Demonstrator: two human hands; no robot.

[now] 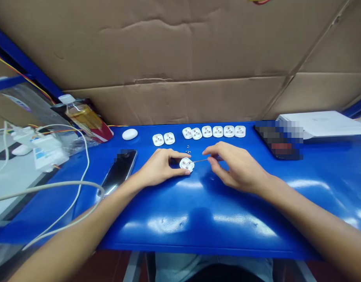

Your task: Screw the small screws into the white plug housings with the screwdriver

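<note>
My left hand grips a small white plastic piece by its edges between thumb and fingers, low over the blue table. Round metal parts show on the face of that piece. Between the thumb and fingers of my right hand is a thin metal tool, its far tip touching or just over the white piece. Whether it is tweezers or a small screwdriver, I cannot tell. Several tiny metal screws lie just beyond the piece.
Similar white pieces stand in a row along the back, with two more further left. A phone, a white oval case, a bottle and white cables are leftward. A dark device and white box lie right.
</note>
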